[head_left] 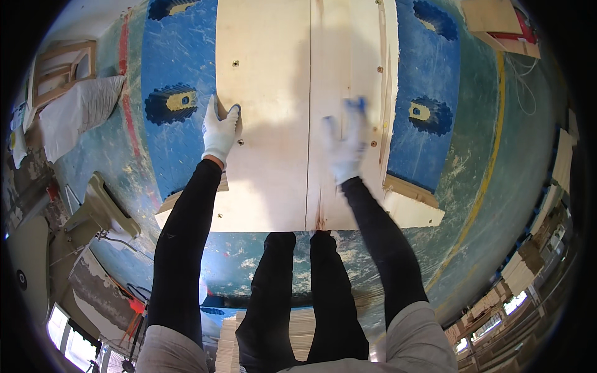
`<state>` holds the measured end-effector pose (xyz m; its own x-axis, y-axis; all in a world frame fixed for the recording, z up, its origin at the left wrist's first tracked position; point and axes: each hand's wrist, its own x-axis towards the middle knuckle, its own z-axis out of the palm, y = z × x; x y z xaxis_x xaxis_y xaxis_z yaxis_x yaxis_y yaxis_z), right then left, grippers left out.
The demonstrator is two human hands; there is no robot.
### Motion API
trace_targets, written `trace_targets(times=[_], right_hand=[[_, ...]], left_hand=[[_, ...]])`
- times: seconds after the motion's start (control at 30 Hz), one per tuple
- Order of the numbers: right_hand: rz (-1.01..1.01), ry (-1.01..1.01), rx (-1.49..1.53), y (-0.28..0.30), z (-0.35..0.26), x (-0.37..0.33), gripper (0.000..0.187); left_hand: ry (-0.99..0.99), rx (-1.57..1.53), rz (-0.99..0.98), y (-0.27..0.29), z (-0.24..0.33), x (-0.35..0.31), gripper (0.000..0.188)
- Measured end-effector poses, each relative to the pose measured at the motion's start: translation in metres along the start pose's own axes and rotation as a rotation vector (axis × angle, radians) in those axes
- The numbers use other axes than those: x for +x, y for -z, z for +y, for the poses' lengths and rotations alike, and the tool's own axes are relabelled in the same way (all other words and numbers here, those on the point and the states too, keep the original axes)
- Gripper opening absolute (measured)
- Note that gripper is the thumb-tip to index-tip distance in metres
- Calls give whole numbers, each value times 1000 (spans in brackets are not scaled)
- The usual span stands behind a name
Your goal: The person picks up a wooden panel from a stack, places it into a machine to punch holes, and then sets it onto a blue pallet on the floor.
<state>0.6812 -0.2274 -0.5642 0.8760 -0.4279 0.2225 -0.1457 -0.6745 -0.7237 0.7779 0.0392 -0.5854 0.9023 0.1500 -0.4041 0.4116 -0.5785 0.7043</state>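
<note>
Holding left hand (221, 129) spread at the edge of the panel (273, 168) lying on the blue base (180, 43), right hand (346, 140) open above it, both seemingly empty, fittings (236, 63) apparently set, remaining work unclear.

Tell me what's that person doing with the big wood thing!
The person is leaning over a big pale wooden panel, with blue surface showing on both sides. The gloved left hand is at the panel's left edge. The gloved right hand, blurred, is spread over the right part; I can't tell if it's touching.
</note>
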Motion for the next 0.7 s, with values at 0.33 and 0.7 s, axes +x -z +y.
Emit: trace_targets(times=[0.33, 0.7], right_hand=[[-245, -769, 233, 62, 89, 12, 49], [-296, -529, -84, 143, 19, 6, 76]], left_hand=[[32, -84, -40, -11, -30, 7, 77], [-202, 266, 75, 40, 7, -99, 84]])
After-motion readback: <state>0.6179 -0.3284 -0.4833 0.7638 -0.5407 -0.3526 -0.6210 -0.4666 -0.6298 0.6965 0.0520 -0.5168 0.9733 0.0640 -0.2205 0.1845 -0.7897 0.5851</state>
